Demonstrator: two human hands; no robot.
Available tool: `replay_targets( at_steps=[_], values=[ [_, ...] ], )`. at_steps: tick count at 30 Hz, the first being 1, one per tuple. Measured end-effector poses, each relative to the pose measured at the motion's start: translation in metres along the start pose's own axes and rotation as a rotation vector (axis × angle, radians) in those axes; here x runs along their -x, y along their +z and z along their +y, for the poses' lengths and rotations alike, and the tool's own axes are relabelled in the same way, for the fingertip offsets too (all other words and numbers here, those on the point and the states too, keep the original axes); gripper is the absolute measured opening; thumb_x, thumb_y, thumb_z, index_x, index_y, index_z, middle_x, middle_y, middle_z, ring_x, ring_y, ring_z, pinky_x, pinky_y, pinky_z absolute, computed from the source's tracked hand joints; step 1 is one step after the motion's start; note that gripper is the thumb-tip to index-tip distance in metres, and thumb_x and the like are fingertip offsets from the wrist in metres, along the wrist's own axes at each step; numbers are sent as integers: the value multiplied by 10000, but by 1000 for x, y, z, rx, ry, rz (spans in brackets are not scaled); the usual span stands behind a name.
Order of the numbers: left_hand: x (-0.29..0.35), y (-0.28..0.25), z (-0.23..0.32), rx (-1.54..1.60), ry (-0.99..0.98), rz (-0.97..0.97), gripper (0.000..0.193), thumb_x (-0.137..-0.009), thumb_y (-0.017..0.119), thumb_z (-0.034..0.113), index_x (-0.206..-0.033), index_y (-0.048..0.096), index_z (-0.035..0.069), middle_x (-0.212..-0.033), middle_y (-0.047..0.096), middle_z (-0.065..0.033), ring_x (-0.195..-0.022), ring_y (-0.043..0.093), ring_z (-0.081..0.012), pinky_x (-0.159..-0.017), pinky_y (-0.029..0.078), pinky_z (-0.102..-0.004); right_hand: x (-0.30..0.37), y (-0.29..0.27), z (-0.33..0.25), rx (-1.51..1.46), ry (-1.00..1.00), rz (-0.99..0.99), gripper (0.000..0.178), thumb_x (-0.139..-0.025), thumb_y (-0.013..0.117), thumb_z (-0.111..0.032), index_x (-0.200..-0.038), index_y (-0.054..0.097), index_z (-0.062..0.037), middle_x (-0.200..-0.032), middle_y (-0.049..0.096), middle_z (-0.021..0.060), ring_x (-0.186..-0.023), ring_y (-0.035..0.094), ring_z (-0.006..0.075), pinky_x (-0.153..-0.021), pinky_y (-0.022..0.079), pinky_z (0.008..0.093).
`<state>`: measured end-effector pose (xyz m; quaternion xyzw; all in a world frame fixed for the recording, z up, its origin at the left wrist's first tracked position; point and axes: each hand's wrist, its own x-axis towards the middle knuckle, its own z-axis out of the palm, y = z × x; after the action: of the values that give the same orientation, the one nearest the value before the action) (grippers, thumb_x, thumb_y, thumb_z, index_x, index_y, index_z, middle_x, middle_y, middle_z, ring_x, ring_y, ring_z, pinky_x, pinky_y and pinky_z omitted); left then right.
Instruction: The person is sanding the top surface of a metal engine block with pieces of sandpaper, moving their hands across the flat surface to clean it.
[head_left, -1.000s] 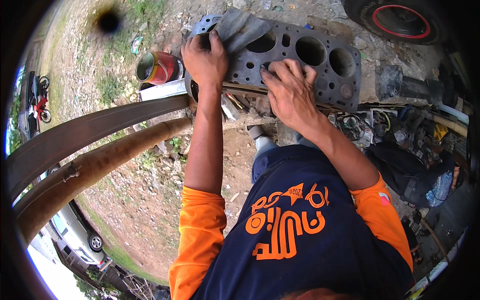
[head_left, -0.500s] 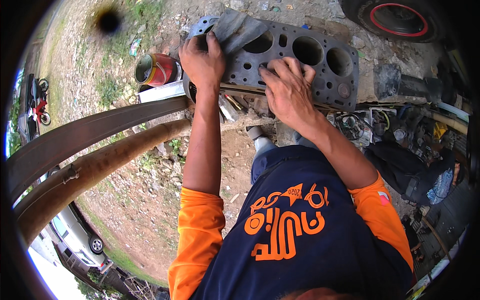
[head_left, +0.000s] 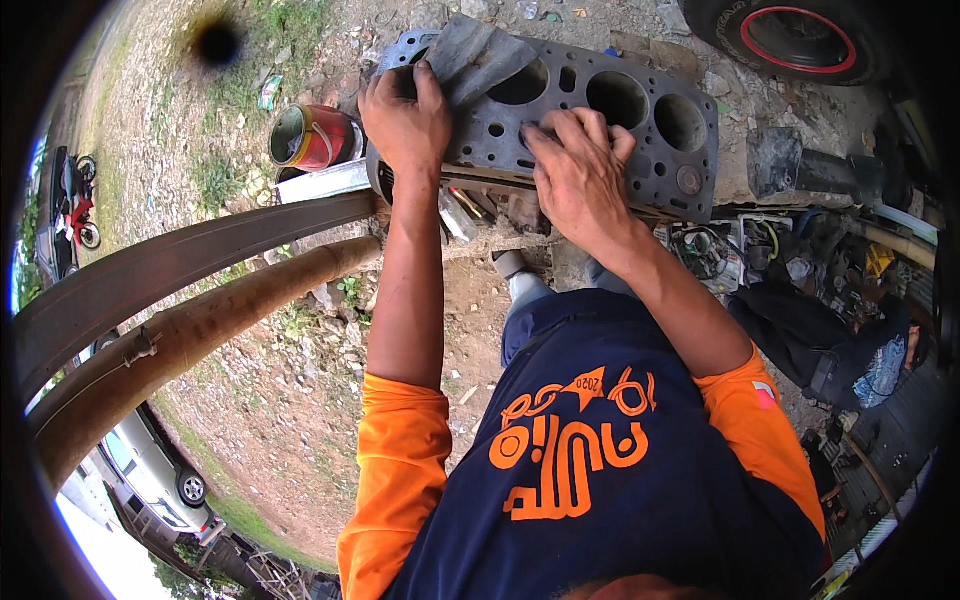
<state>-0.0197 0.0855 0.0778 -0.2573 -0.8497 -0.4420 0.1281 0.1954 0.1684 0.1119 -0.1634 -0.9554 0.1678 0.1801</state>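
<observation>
A grey metal engine block [head_left: 590, 155] lies with its flat, hole-studded face up, showing several round cylinder bores. A worn grey flat sheet [head_left: 478, 62] lies slanted across its left part. My left hand [head_left: 405, 120] rests over the block's left end, thumb apart from the bent fingers and against the sheet's edge; a dark bore shows between them. On the block's near middle, my right hand [head_left: 582, 170] bends its fingers, with thumb and forefinger tips down at a small hole. Whatever those tips may pinch is hidden.
Left of the block stands a red bucket [head_left: 322, 138]. A rusty pipe [head_left: 200, 330] and a dark metal beam [head_left: 200, 250] run in from the left. A tyre with a red-ringed rim [head_left: 797, 40] lies far right. Scattered parts [head_left: 705, 255] and dark cloth [head_left: 810, 345] fill the right.
My right hand has shifted very slightly on the block, its fingers bent a little differently. The left hand and the grey sheet stay in place.
</observation>
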Motion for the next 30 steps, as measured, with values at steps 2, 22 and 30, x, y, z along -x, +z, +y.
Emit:
replay_targets(
  at_steps=[2, 22, 30],
  values=[
    [-2, 0, 3, -10, -18, 7, 319, -947, 695, 308, -959, 800, 6, -942, 744, -222, -985, 646, -428, -923, 501, -503, -2, 2, -1, 7, 1, -6, 370, -844, 769, -108, -1206, 765, -33, -1233, 648, 108, -1266, 531, 278, -1022, 313, 517],
    [-2, 1, -3, -4, 41, 25, 320, -960, 690, 307, -918, 775, 2, -921, 730, -214, -953, 627, -441, -912, 488, -514, -13, -9, 19, -163, 25, -83, 288, -899, 740, -102, -1174, 809, -55, -1181, 680, 71, -1232, 545, 263, -1014, 314, 484],
    [-1, 4, -7, 8, 29, 20, 314, -952, 688, 303, -921, 775, 3, -921, 730, -211, -955, 629, -440, -907, 492, -514, -22, -23, 24, -249, -9, -312, 271, -934, 692, -104, -1174, 814, -68, -1163, 691, 72, -1226, 564, 254, -1023, 331, 444]
  ],
)
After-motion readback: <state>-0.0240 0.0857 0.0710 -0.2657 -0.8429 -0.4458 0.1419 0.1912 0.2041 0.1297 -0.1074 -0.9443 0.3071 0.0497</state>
